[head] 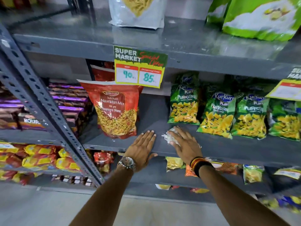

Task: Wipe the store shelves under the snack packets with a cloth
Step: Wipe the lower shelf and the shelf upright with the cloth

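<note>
On your far left, purple and brown biscuit packs [68, 103] are stacked behind the slanted, perforated grey steel upright [40, 101] of the rack. To its right, the red Navratan Mix snack pouch [116, 110] stands upright near the left end of the grey metal shelf [228, 149], under a green and yellow price tag [140, 69] marked 90 and 85 that hangs from the front edge of the shelf above. Your left hand [141, 149], with a silver wristwatch [127, 163] on the wrist, lies flat on the bare shelf just right of the pouch's bottom corner, fingers straight and together, thumb hooked under the front edge, holding nothing. Just beside it, your right hand [184, 144], with red, yellow and black bands [199, 164] at the wrist, presses down palm-first on the white crumpled cloth [169, 137], fingers spread over it; the cloth sits on the bare stretch of shelf, close to the front of the leftmost green Kurkure Puffcorn packet [184, 101]. More green Puffcorn packets [249, 116] lean in a row toward the shelf's right end.
</note>
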A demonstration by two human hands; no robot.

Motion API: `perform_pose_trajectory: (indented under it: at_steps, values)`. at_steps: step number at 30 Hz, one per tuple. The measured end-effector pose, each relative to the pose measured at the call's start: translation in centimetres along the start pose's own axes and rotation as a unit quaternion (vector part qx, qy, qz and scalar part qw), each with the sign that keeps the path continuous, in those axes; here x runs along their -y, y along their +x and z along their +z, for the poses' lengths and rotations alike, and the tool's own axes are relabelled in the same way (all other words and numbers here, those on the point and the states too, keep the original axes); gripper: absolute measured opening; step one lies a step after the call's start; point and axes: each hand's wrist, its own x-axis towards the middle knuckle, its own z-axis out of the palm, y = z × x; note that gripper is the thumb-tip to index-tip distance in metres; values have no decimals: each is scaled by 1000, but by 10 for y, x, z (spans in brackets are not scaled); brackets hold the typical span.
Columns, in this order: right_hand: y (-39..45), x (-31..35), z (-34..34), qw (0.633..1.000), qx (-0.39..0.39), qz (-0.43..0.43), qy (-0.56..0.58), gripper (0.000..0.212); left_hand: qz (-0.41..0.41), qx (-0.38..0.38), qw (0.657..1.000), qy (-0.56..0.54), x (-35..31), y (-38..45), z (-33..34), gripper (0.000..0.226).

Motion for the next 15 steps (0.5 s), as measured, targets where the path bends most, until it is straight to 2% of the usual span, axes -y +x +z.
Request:
perform_pose_trajectory:
  at_steps: [3, 7, 11, 15]
  values:
    - [-4, 2, -6, 998, -15, 15, 67, 50, -2, 18, 1000, 14, -4, -5, -9, 76]
    - [-23, 13, -34, 972, -17, 31, 232, 49, 16, 25, 1000, -8, -17, -34, -46, 72]
    - [-52, 39, -89, 944, -4, -34, 327, 43, 31, -51, 998, -15, -27, -85, -115, 67]
    - [-67, 80, -160, 924, 5, -148, 353, 43, 25, -143, 989, 9, -16, -130, -207, 66]
